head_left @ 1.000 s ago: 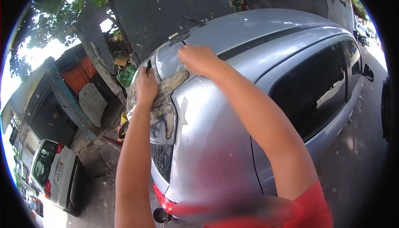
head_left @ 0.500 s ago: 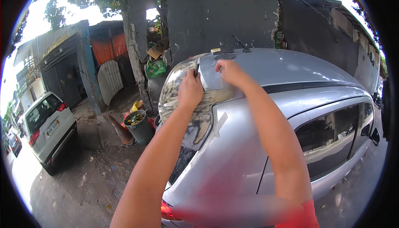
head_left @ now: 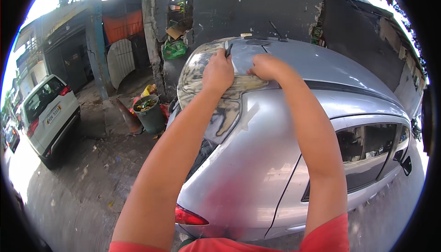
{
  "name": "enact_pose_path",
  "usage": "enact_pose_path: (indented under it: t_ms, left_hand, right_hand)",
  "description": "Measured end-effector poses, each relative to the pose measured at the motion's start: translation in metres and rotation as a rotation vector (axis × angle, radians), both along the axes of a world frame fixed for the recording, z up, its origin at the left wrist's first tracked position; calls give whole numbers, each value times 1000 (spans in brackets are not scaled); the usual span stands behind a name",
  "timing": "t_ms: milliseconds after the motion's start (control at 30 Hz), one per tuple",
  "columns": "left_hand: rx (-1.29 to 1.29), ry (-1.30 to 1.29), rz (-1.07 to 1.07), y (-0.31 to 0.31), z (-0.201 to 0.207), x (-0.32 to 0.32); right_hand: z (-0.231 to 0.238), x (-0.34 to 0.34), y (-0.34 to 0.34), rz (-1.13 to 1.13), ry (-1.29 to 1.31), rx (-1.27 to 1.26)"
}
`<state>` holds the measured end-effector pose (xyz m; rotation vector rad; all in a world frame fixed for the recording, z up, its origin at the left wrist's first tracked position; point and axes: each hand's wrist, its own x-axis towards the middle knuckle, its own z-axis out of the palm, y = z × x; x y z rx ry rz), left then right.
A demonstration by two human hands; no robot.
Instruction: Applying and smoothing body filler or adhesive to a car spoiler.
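Note:
Over the rear of a silver car point(head_left: 257, 155), both my arms reach out to the back edge of its roof point(head_left: 321, 61). My left hand point(head_left: 218, 71) is closed round a slim black object point(head_left: 228, 50), its kind unclear, above the rear spoiler point(head_left: 195, 75), whose surface is patchy, sanded beige and dark. A white strip point(head_left: 235, 63) lies beside that hand, along the seam between spoiler and roof. Close to the right of it, my right hand point(head_left: 268, 67) has its fingers curled together at the roof's rear edge; anything in its grip is hidden.
A small pale block point(head_left: 246, 35) sits on the roof near the antenna point(head_left: 275, 29). A tape-like patch point(head_left: 248, 116) is on the rear pillar. Left of the car stand a full bin point(head_left: 151, 116), a cone point(head_left: 129, 117) and a white SUV point(head_left: 50, 114). A dark wall point(head_left: 257, 8) rises behind.
My right hand has come nearer to me, down to the spoiler's edge. The left hand stays close to the seam with the black object. The whole view has shifted a little.

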<state>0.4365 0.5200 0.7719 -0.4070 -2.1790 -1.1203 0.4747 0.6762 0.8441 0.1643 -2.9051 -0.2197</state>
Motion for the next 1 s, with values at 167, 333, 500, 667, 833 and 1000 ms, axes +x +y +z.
enact_pose_path:
  t_ms: [167, 333, 500, 667, 833, 1000]
  left_hand:
    - [73, -2, -58, 8, 4, 12]
    - [170, 79, -85, -1, -1, 4]
    - [231, 22, -89, 10, 0, 8]
    - [203, -20, -40, -19, -7, 10]
    - [208, -10, -147, 5, -1, 15]
    - [183, 89, -166, 2, 1, 10]
  right_hand:
    - [-10, 0, 2, 78, 122, -146]
    - [-20, -28, -3, 278, 129, -903]
    - [-5, 32, -12, 355, 291, -1195]
    - [-82, 141, -49, 398, 282, -1301]
    - [-201, 298, 29, 446, -119, -1226]
    - [-343, 392, 76, -234, -856, -1511]
